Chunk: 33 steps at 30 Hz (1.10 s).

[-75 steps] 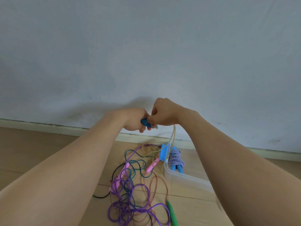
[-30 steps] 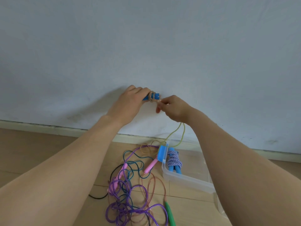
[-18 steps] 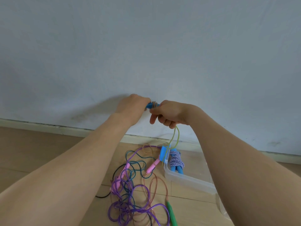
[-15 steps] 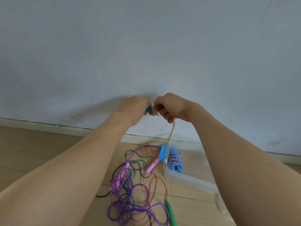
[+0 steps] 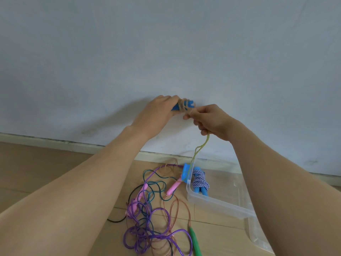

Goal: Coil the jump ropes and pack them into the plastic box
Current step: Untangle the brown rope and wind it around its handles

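- The left hand (image 5: 156,113) is raised in front of the wall (image 5: 166,43), with its fingers curled tight round a pair of blue handles (image 5: 191,104).
- Several turns of yellow-green cord (image 5: 184,108) are wound round those handles. They were hidden half a second ago, when the two hands were pressed together.
- The right hand (image 5: 210,121) has drawn off to the right and a little lower. Its fingers pinch the cord just beside the handles.
- From this hand the cord hangs in a slack loop towards the far left corner of the plastic box (image 5: 212,202).
- The box sits on the floor (image 5: 46,172) and holds a coiled blue-and-white rope (image 5: 200,180), as before.
- A tangle of ropes (image 5: 147,235) lies unchanged on the floor, left of the box.
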Each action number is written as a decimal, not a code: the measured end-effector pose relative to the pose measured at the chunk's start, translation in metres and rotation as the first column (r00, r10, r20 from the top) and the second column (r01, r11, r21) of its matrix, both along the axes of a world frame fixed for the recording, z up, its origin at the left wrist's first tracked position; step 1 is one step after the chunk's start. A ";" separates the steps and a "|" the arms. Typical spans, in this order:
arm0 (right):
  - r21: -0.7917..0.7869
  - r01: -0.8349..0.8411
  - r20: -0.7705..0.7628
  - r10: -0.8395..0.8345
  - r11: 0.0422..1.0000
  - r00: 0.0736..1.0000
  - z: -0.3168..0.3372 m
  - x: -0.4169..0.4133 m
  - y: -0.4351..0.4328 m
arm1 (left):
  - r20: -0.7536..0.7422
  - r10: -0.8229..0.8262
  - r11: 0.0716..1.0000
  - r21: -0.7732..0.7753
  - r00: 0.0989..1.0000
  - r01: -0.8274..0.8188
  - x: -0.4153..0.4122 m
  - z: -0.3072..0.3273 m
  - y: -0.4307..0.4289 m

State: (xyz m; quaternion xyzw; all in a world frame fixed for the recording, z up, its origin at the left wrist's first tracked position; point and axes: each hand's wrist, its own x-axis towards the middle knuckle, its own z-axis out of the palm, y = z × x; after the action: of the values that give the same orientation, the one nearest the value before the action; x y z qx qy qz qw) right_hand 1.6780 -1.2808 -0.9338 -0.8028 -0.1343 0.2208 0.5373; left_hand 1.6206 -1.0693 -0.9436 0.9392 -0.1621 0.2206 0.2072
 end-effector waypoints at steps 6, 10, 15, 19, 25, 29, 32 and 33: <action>-0.152 -0.191 -0.217 0.156 0.970 0.964 0.007 -0.016 0.019 | -0.141 0.160 0.986 0.064 0.977 -0.152 -0.003 -0.010 0.005; -0.183 -0.236 -0.163 0.208 0.954 0.965 0.022 -0.020 0.030 | -0.194 0.210 0.971 0.154 0.958 -0.181 0.001 -0.016 0.011; -0.017 -0.072 -0.055 0.071 0.997 0.996 0.031 -0.020 0.037 | -0.325 0.202 0.955 0.277 0.924 -0.112 0.004 -0.023 0.010; 0.087 0.148 0.084 -0.155 0.985 0.984 0.023 -0.004 0.030 | -0.302 0.078 0.971 0.238 0.950 -0.004 0.008 -0.026 0.019; -0.291 0.139 0.304 -0.047 0.947 0.952 -0.002 0.003 0.017 | -0.182 -0.057 0.991 0.107 0.982 0.077 0.003 -0.012 0.013; -0.262 -0.001 0.116 0.033 0.965 0.993 -0.006 0.001 0.015 | -0.144 -0.062 0.998 -0.034 0.988 0.058 0.002 -0.006 0.008; -0.212 -0.088 0.019 0.094 0.973 0.995 -0.003 -0.003 0.018 | -0.166 -0.028 0.994 -0.109 0.986 0.010 -0.002 -0.007 0.007; -0.218 -0.117 0.005 0.121 0.969 0.993 -0.001 -0.005 0.019 | -0.175 -0.028 0.993 -0.116 0.984 0.008 -0.003 -0.007 0.007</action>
State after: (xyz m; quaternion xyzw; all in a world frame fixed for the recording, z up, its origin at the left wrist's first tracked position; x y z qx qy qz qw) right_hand 1.6735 -1.2620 -0.9353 -0.8492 -0.1623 0.2585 0.4308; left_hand 1.6172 -1.0627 -0.9502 0.9400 -0.1386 0.1440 0.2766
